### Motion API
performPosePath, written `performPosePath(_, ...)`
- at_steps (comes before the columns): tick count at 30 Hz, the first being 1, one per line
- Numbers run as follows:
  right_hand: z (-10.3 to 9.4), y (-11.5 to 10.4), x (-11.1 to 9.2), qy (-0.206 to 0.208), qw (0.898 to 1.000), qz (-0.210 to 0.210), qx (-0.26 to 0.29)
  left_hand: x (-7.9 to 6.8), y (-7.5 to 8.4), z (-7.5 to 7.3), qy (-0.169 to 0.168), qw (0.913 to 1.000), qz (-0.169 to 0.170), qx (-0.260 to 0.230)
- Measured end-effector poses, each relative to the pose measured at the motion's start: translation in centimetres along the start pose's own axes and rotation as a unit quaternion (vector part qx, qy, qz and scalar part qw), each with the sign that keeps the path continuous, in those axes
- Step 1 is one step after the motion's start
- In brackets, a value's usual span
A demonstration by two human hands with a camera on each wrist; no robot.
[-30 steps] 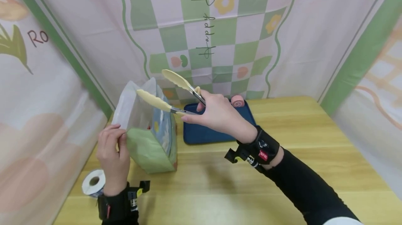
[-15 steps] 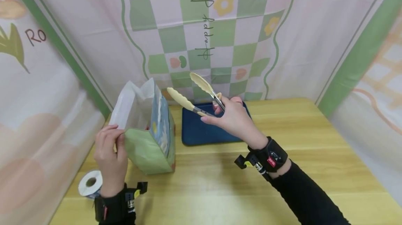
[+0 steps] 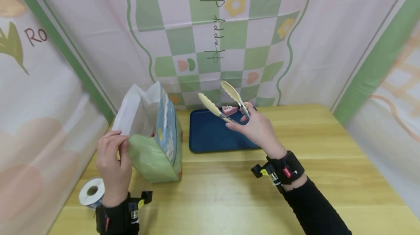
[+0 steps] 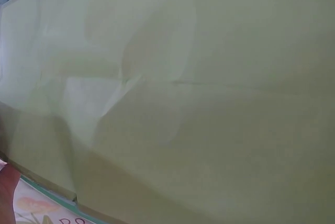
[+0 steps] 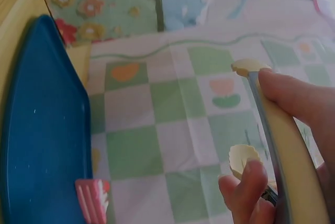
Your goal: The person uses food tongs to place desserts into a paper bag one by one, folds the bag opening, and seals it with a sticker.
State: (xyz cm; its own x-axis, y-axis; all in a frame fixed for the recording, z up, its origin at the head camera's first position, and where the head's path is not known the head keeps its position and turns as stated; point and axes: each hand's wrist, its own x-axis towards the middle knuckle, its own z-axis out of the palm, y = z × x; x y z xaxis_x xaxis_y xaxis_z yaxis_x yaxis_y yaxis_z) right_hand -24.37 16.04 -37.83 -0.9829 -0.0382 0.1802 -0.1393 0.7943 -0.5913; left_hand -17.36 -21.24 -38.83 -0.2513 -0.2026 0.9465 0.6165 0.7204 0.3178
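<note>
My left hand [image 3: 115, 162] pinches the near left edge of an upright paper bag [image 3: 152, 160] with a green side and a blue picture front. The bag's mouth gapes, and a bit of red shows inside. Its green side [image 4: 209, 130] fills the left wrist view, with a fingertip [image 4: 7, 195] at the lower left. My right hand [image 3: 259, 131] grips tongs [image 3: 210, 104] with cream tips, spread apart and with nothing between them. They hang over the back of a dark blue tray [image 3: 216, 136]. A pink cake slice [image 3: 229, 110] lies at its back edge, just beyond the tongs.
A roll of white labels [image 3: 92, 192] stands by my left wrist at the table's left edge. Bare wood tabletop [image 3: 213, 191] stretches in front of the tray. Printed fabric [image 3: 210, 38] encloses the table at the back and sides.
My right hand has carried the spread tongs rightward from over the bag to the tray. The cake slice has come into sight; the pink swirl roll is now hidden. The left hand keeps its hold.
</note>
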Motion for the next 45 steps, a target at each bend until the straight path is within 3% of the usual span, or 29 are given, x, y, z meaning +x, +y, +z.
performPosePath(10, 0.6, 2.6, 0.4, 0.018, 0.998, 0.054, 0.016, -0.1, -1.2, -0.3, -0.003, 1.0000, 0.002, -0.001)
performPosePath(17, 1.5, 5.1, 0.5, 0.072, 0.994, 0.077, 0.013, 0.0, -1.4, 0.0, 0.004, 0.9999, 0.009, -0.004)
performPosePath(24, 2.5, 7.1, 1.3, 0.097, 0.991, 0.087, 0.018, -0.2, -1.2, 0.0, 0.008, 1.0000, 0.002, -0.004)
performPosePath(34, 5.1, 10.1, 2.9, 0.089, 0.989, 0.112, 0.031, -0.5, -1.7, 0.2, 0.023, 0.9997, 0.002, 0.002)
performPosePath(45, 6.2, 12.1, 3.2, 0.060, 0.985, 0.153, 0.054, -0.7, -1.9, 0.3, 0.026, 0.9997, 0.001, 0.000)
